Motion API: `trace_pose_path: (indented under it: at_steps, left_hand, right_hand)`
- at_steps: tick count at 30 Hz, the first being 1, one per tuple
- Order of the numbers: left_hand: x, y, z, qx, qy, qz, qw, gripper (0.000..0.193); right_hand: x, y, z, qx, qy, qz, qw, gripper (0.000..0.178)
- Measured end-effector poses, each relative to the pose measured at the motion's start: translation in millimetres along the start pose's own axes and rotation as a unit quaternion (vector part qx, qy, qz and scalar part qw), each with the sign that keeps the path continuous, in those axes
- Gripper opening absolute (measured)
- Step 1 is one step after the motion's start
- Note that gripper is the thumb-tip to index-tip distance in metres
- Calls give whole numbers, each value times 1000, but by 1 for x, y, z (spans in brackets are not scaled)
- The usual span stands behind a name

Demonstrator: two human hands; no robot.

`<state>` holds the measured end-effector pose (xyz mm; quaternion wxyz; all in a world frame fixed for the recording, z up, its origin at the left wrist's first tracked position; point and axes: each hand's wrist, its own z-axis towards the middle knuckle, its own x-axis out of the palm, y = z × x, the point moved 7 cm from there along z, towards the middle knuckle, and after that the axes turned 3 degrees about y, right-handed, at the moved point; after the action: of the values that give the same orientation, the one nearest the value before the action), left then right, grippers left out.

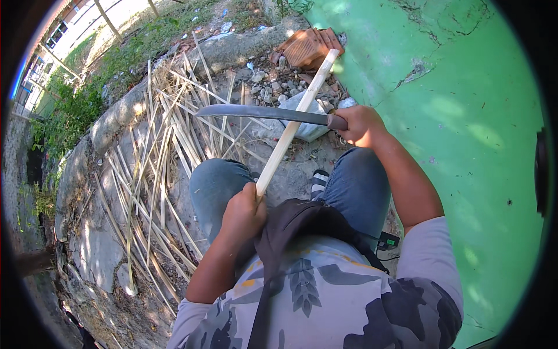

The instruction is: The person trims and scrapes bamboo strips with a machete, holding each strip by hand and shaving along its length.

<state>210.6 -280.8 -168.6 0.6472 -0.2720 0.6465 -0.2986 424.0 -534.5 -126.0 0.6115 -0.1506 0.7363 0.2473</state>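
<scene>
My left hand (242, 213) is closed round the lower end of a pale split bamboo strip (283, 141), which slants up and away to the right in front of my knees. My right hand (362, 126) grips the brown handle of a machete (264, 113). Its long dark blade points left and crosses over the strip near the middle; whether the edge bites into the strip I cannot tell. Below the crossing, a grey stone block (311, 129) sits on the ground, partly hidden by blade and strip.
Many thin bamboo strips (157, 192) lie scattered on the cracked concrete to the left. Orange roof tiles (306, 47) and rubble (273, 87) are heaped beyond the block. A green wall (465, 174) stands close on the right. A low stone kerb (116, 122) borders plants at the left.
</scene>
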Motion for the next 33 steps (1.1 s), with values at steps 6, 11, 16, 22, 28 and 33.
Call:
trace_pose_path:
  at_steps: [6,11,16,22,28,33]
  left_hand:
    - [0,3,0,-39,17,-12,999,19]
    - [-1,-1,0,-29,8,-19,999,18]
    - [-1,0,-1,-29,13,-20,999,18]
    - [-1,0,-1,-26,7,-21,999,18]
    - [1,3,-2,-19,4,-14,1000,19]
    - [0,1,-1,-35,16,-14,999,19]
  right_hand:
    - [3,4,-5,-3,-36,59,998,14]
    - [3,7,-9,-6,-52,86,995,16]
    - [6,10,-15,-14,-92,87,992,15]
    - [13,8,-15,5,-89,107,990,17]
    - [13,10,-17,7,-91,112,990,16]
    - [18,7,-17,0,-74,104,992,20]
